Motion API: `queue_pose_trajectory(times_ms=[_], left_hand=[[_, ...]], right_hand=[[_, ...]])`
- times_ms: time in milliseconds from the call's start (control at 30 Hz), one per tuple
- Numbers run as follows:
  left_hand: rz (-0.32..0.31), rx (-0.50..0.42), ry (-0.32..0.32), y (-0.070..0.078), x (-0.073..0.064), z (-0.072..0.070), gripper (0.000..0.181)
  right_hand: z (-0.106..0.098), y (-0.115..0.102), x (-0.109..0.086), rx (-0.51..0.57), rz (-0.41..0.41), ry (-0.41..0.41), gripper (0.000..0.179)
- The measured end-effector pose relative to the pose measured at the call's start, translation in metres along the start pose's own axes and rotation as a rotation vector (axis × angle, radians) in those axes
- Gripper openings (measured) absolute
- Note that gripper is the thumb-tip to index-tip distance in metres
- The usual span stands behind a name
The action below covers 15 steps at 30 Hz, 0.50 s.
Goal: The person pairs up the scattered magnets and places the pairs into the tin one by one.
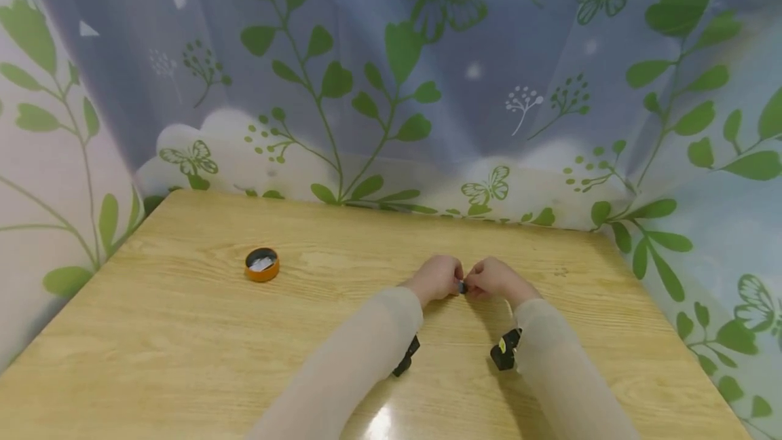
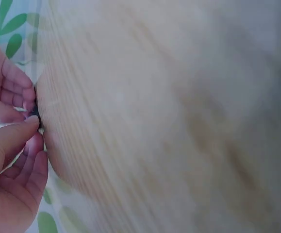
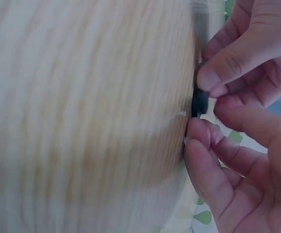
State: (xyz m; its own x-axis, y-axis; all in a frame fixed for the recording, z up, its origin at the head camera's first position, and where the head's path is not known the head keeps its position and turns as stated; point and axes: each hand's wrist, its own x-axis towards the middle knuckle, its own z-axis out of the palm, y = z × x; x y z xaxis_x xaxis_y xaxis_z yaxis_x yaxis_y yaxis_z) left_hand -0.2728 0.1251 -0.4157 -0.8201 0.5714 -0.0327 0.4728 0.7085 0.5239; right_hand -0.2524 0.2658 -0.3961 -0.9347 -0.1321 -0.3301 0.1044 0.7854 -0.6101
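Observation:
Both hands meet low over the wooden table [image 1: 342,345], right of its middle. Between them is a small black object [image 3: 200,103], short and thick, with a bluish-grey patch showing in the head view; its kind cannot be told. My left hand [image 1: 436,277] pinches it, thumb pressed on its side. My right hand [image 1: 491,278] pinches at its other end, thumb and fingertips bent in close. In the right wrist view a tiny pale sliver [image 3: 187,140] shows at the right fingertips. Fingers cover much of the black object.
A round orange bowl [image 1: 262,273] with a dark inside and whitish pieces in it stands at the left on the table. A leaf-and-butterfly curtain [image 1: 360,121] borders the back and sides. A black wrist camera [image 1: 504,352] hangs below the right sleeve.

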Motion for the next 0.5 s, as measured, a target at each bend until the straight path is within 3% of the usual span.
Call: queue_pose_trajectory(times_ms=[167, 267, 500], left_hand=[[-0.005, -0.053, 0.040, 0.000, 0.001, 0.000, 0.020], [-0.018, -0.052, 0.035, -0.003, -0.004, -0.003, 0.018], [0.015, -0.158, -0.030, -0.021, -0.035, -0.017, 0.012]], right_hand=[[0.001, 0.001, 0.000, -0.035, -0.054, 0.019, 0.015], [0.003, 0.001, 0.000, -0.013, -0.032, 0.027, 0.013], [0.001, 0.007, -0.003, 0.012, 0.004, 0.007, 0.016]])
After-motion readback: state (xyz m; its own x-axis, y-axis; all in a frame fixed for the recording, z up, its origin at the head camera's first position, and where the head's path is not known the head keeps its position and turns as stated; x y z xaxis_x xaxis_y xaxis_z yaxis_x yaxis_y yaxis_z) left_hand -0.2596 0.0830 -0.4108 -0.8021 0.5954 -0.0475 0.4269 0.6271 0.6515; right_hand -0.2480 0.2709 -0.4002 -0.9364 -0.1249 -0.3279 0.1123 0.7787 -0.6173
